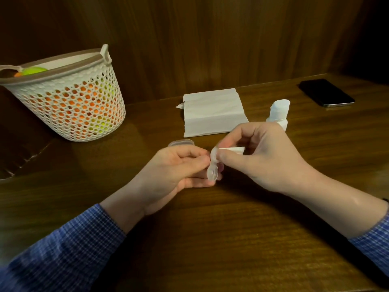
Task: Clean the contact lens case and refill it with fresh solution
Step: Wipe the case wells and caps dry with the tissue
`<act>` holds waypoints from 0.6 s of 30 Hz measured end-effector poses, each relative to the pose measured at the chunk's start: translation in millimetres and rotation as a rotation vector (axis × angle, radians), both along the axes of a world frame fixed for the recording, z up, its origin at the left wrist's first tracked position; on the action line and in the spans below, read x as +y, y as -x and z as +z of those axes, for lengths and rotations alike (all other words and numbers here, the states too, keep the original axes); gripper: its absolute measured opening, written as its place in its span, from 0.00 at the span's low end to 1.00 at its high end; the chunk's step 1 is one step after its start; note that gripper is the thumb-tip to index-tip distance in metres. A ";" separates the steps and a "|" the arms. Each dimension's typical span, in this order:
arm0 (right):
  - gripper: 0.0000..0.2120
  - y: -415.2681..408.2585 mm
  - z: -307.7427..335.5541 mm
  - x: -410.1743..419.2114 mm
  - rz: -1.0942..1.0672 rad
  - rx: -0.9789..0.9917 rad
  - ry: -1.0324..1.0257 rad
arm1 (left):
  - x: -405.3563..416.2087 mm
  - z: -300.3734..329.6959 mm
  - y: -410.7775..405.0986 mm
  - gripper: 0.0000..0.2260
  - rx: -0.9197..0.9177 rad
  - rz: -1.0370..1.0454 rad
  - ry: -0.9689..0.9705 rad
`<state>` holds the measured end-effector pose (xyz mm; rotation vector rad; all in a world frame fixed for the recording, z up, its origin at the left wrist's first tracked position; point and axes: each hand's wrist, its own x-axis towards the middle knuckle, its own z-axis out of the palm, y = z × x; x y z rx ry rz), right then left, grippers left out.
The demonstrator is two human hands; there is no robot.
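Note:
My left hand (pixel 179 167) pinches a small clear contact lens case (pixel 212 169), held on edge above the table's middle. My right hand (pixel 261 159) grips a rolled white tissue piece (pixel 235 149) and presses its end against the upper part of the case. A clear lid or outer box (pixel 181 142) lies on the table just behind my left hand. The white solution bottle (pixel 279 111) stands upright behind my right hand, its lower part hidden by my fingers.
A folded white tissue (pixel 212 112) lies flat behind my hands. A white perforated basket (pixel 69 98) with orange and green items stands at the left. A dark phone (pixel 326 92) rests at the back right. A wooden wall panel backs the wooden table (pixel 200 239).

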<state>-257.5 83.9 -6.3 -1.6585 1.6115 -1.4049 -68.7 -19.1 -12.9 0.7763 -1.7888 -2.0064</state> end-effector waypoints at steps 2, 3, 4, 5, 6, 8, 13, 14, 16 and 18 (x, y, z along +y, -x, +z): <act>0.02 0.4 -2.2 -0.7 -0.010 0.065 0.039 | 1.6 -2.8 0.8 0.13 0.064 -0.031 -0.020; 0.02 0.6 -2.7 -1.0 -0.013 0.077 0.049 | 2.0 -3.4 1.3 0.13 0.082 -0.026 -0.027; 0.02 0.3 -2.8 -1.3 -0.009 0.077 0.056 | 2.0 -3.8 1.1 0.14 0.094 -0.016 -0.024; 0.03 -0.1 -3.1 -1.4 -0.003 0.073 0.061 | 2.0 -4.0 1.0 0.15 0.106 -0.003 -0.015; 0.03 -0.7 -3.5 -1.6 0.001 0.071 0.067 | 1.0 -5.1 0.8 0.15 0.116 0.009 0.002; 0.02 -1.5 -5.1 -1.8 -0.007 0.096 0.075 | 2.2 -4.5 0.7 0.14 0.117 0.028 0.064; 0.04 -4.0 -13.2 -2.5 -0.085 0.186 0.040 | 8.6 -7.3 0.0 0.13 0.076 0.070 0.234; 0.04 -5.4 -14.2 -2.0 -0.094 0.217 0.045 | 9.3 -8.5 -0.2 0.12 0.061 0.075 0.264; 0.03 -8.1 -14.6 -0.7 -0.101 0.288 0.082 | 11.2 -8.9 -0.2 0.12 0.031 0.072 0.301; 0.03 -10.1 -14.2 0.0 -0.096 0.343 0.124 | 12.4 -8.9 -1.2 0.12 0.025 0.068 0.295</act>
